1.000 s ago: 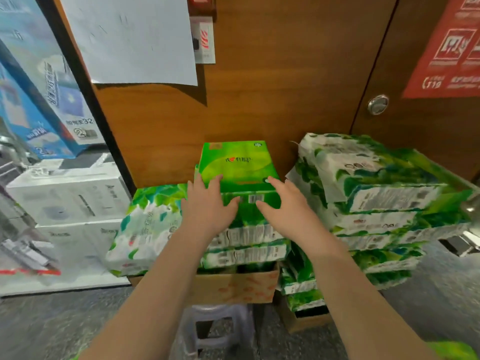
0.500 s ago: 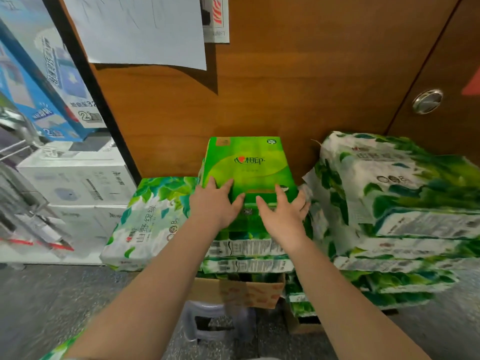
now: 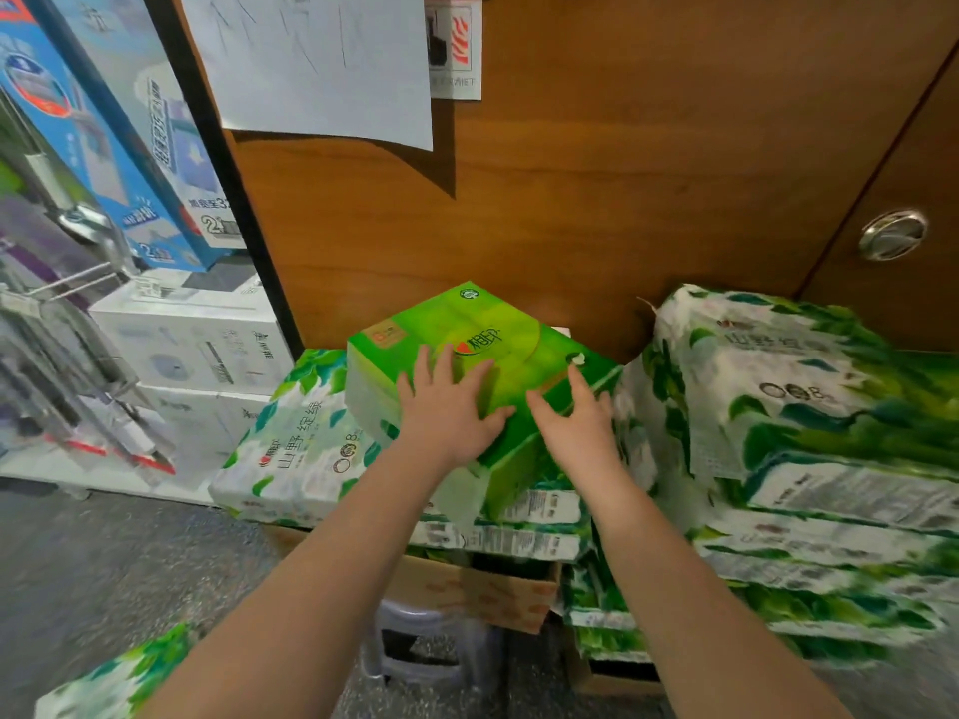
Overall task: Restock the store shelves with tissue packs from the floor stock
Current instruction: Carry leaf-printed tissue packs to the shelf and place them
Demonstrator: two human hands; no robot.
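A bright green tissue pack lies skewed on top of a pile of white-and-green tissue packs, one corner pointing toward me. My left hand lies flat on its top with the fingers spread. My right hand touches the pack's right edge with straight fingers. Beside it on the left lies a white leaf-print pack. A taller stack of the same packs stands at the right.
The middle pile sits in a cardboard box on a plastic stool. A wooden panel with a door knob rises behind. White boxes and a blue box fill the left. Another pack lies at the bottom left.
The green pack has turned from square to skewed under my hands. Both hands have slid further onto it, and my view has moved closer.
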